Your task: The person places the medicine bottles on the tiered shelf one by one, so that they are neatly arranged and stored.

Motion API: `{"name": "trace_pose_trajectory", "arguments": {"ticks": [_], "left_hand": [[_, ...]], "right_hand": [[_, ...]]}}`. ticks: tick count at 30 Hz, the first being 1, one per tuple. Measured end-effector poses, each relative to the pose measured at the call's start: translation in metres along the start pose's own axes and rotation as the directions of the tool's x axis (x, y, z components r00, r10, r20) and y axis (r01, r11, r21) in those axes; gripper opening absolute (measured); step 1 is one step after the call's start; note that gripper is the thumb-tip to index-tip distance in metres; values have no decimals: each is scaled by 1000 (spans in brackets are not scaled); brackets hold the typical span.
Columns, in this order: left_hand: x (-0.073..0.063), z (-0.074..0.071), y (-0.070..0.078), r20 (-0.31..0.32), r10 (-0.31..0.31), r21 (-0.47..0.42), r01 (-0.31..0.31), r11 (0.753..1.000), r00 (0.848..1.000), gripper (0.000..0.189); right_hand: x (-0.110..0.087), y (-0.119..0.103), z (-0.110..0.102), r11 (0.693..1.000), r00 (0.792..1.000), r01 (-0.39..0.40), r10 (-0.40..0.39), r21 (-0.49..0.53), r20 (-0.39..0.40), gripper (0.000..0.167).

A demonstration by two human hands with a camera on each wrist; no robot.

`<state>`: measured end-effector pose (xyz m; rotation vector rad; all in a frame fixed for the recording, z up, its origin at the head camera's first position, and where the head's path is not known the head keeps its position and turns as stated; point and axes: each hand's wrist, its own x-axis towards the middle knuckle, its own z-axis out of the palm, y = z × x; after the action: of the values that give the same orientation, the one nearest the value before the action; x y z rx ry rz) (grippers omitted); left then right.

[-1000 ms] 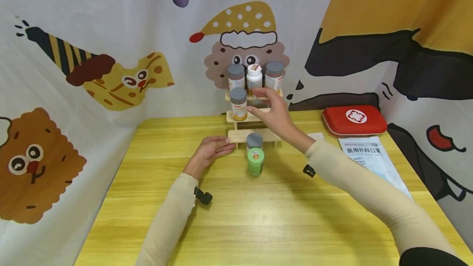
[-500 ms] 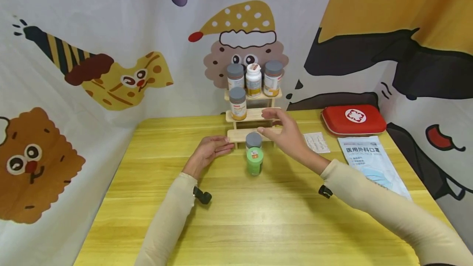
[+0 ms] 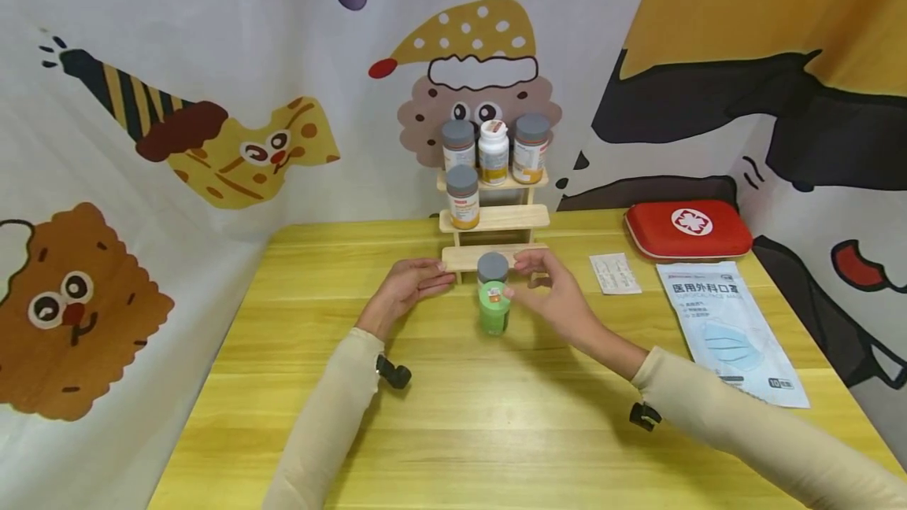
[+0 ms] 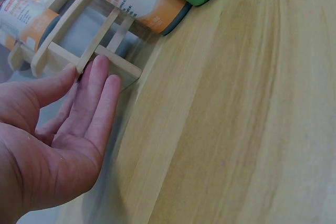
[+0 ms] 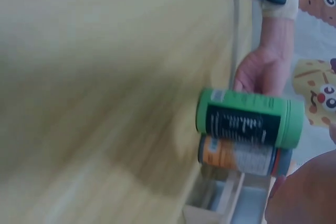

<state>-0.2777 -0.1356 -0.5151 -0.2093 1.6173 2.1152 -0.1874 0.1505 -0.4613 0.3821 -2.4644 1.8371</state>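
Note:
My left hand [image 3: 407, 290] is at the left end of the stepped wooden stand [image 3: 460, 258], its fairly straight fingers touching the lowest step; in the left wrist view the thumb [image 4: 58, 85] lies against the wood too. My right hand [image 3: 560, 297] is beside a grey-lidded supplement bottle [image 3: 492, 266] and a green bottle [image 3: 494, 313], thumb and fingers apart. A fingertip is close to the grey lid in the right wrist view; contact cannot be made out. The green bottle stands in front of the grey-lidded one, partly hiding it.
On the stand's top step are two grey-lidded bottles [image 3: 531, 149] and a white bottle [image 3: 494, 152] between them. Another grey-lidded bottle [image 3: 464, 199] stands on the middle step. A paper slip [image 3: 615, 274], red first-aid case [image 3: 689, 230] and mask packet [image 3: 730, 337] lie at right.
My right hand has moved down from the upper steps to beside the green and grey-lidded bottles in front of the stand. My left hand has stayed at the stand's left end.

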Motion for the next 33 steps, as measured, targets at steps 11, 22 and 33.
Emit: {"name": "trace_pose_trajectory", "arguments": {"ticks": [11, 22, 33], "left_hand": [[-1, 2, 1, -12, 3, -2, -3, 1000, 1000, 32], [1, 0, -2, -17, 8, -1, -8, 1000, 1000, 33], [-2, 2, 0, -15, 8, 5, -7, 1000, 1000, 33]], "right_hand": [[-17, 11, 13, 999, 999, -24, 26, -36, 45, 66], [-18, 16, 24, 999, 998, 16, -12, -52, 66, 69], [-16, 17, 29, 997, 998, -9, 13, -72, 55, 64]]}}
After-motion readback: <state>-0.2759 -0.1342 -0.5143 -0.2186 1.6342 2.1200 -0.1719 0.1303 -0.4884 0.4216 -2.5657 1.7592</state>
